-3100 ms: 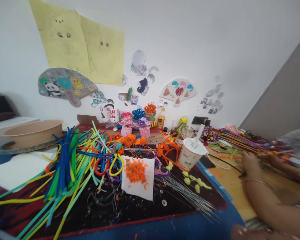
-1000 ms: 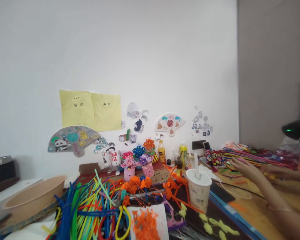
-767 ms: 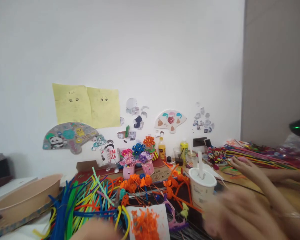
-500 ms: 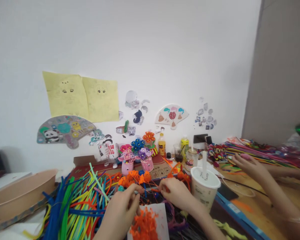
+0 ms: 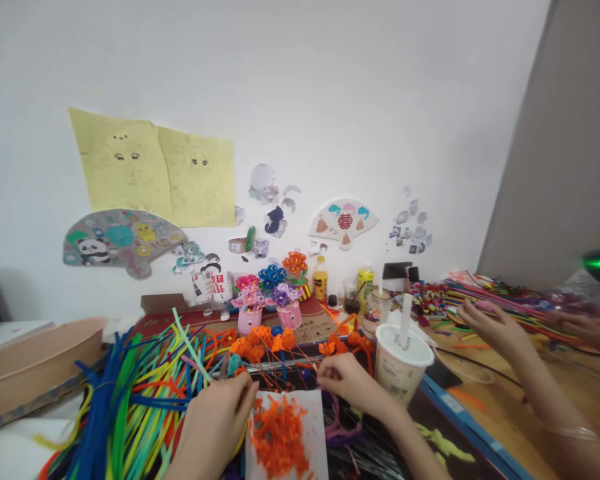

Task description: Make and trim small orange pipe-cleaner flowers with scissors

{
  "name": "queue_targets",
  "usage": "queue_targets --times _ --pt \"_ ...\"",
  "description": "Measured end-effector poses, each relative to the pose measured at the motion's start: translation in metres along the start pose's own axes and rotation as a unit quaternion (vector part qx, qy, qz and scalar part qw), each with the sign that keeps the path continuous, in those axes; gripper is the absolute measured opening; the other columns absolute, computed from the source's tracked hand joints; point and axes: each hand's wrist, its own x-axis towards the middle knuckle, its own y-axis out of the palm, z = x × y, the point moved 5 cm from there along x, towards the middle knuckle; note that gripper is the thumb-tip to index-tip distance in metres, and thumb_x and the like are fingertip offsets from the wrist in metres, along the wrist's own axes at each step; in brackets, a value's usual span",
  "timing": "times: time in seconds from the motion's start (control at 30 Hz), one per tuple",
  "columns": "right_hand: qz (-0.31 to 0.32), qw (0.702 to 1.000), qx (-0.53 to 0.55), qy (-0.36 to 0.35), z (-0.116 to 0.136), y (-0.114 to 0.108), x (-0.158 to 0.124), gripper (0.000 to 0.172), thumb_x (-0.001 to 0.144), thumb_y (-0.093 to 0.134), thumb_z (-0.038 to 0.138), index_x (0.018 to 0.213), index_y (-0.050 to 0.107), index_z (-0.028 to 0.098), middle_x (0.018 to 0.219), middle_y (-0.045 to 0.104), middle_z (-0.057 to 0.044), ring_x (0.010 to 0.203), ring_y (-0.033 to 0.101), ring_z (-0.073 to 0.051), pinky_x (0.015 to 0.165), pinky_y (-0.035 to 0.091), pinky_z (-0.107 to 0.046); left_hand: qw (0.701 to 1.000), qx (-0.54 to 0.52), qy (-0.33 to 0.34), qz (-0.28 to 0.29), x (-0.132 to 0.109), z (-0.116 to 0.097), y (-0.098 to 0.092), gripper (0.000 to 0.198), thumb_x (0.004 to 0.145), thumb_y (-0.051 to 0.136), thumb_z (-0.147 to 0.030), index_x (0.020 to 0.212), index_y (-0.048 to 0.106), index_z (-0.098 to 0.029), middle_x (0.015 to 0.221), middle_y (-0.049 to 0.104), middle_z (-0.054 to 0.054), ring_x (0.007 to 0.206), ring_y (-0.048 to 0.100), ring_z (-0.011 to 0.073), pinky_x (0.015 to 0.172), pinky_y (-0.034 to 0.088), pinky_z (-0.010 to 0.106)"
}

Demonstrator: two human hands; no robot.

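Observation:
My left hand (image 5: pixel 215 413) is closed in a pinch beside the white sheet, which bears a heap of orange fuzzy scraps (image 5: pixel 280 433). What lies between its fingers is hidden; a narrow greyish thing (image 5: pixel 225 367) shows just behind them. To the right of the sheet, my right hand (image 5: pixel 350 383) pinches the end of a thin orange stem (image 5: pixel 307 365). Orange pipe-cleaner flowers (image 5: pixel 250 345) with thin wire stems lie just beyond both hands. A bundle of multicoloured pipe cleaners (image 5: pixel 155 400) spreads left of my left hand.
A lidded drink cup with a straw (image 5: pixel 403 373) stands close to my right forearm. Potted pipe-cleaner flowers (image 5: pixel 250 313) and bottles (image 5: pixel 320 280) line the back. A tan basin (image 5: pixel 40 353) sits at left. Another person's hand (image 5: pixel 490 327) reaches in from the right.
My left hand has drawn back to the left, away from the orange flowers, uncovering more of the scraps. My right hand stays near the stems. The view has shifted slightly.

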Motion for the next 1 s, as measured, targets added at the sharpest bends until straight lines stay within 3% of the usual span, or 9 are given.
queue_targets --times 0.13,0.3,0.43,0.57,0.67,0.83,1.0 --pt "-0.027 0.999 0.020 -0.003 0.004 -0.005 0.000 0.022 0.082 0.053 0.023 0.070 0.069 0.013 0.063 0.068 -0.004 0.057 0.058 -0.015 0.054 0.041 -0.022 0.997 -0.077 0.032 -0.001 0.003 0.000 0.004 0.030 0.092 0.031 -0.024 0.080 0.059 -0.022 0.075 0.072 0.003 0.073 0.068 0.0182 0.064 0.043 0.023" --pt "-0.016 0.998 0.054 -0.021 0.011 -0.009 0.001 0.032 0.090 0.043 0.030 0.091 0.070 0.013 0.077 0.072 -0.006 0.063 0.063 -0.016 0.058 0.046 -0.023 0.989 -0.142 0.050 0.018 0.008 0.000 0.009 0.038 0.094 0.021 -0.022 0.101 0.058 -0.019 0.084 0.075 0.001 0.068 0.068 0.0122 0.063 0.048 0.018" --pt "-0.005 0.999 0.026 -0.026 0.010 -0.006 -0.001 0.025 0.085 0.054 0.030 0.080 0.072 0.013 0.066 0.066 -0.002 0.058 0.055 -0.014 0.053 0.039 -0.021 0.996 -0.088 0.018 0.021 0.006 0.005 0.011 0.035 0.092 0.028 -0.021 0.095 0.062 -0.020 0.076 0.074 0.002 0.069 0.069 0.0162 0.065 0.047 0.023" --pt "0.013 0.999 -0.017 -0.032 0.012 0.000 -0.004 0.034 0.085 0.056 0.034 0.059 0.066 0.014 0.055 0.057 0.001 0.053 0.047 -0.012 0.050 0.032 -0.022 1.000 0.002 -0.013 0.022 0.002 0.009 0.013 0.031 0.088 0.036 -0.020 0.092 0.066 -0.022 0.086 0.075 0.008 0.082 0.070 0.0249 0.066 0.046 0.029" --pt "0.013 0.999 -0.038 -0.035 0.016 -0.001 -0.005 0.033 0.087 0.055 0.034 0.064 0.068 0.014 0.061 0.061 0.000 0.058 0.051 -0.013 0.054 0.035 -0.022 0.999 0.040 -0.004 0.031 0.001 0.006 0.013 0.031 0.089 0.036 -0.021 0.094 0.066 -0.024 0.089 0.075 0.006 0.085 0.070 0.0241 0.068 0.046 0.028" --pt "-0.020 0.997 -0.077 0.004 0.007 -0.015 -0.004 0.024 0.087 0.050 0.020 0.077 0.072 0.017 0.079 0.072 -0.004 0.073 0.063 -0.017 0.067 0.042 -0.023 0.995 0.091 0.002 0.035 0.001 0.001 0.010 0.033 0.092 0.032 -0.023 0.098 0.064 -0.023 0.094 0.075 0.008 0.089 0.070 0.0248 0.070 0.047 0.030" --pt "-0.045 0.986 -0.143 0.077 -0.006 -0.024 -0.007 0.013 0.079 0.059 0.018 0.078 0.072 0.021 0.073 0.072 -0.003 0.065 0.062 -0.017 0.057 0.036 -0.023 0.991 0.128 -0.002 0.044 0.001 -0.001 0.007 0.036 0.093 0.029 -0.023 0.100 0.064 -0.021 0.097 0.074 0.010 0.092 0.070 0.0272 0.072 0.049 0.033"
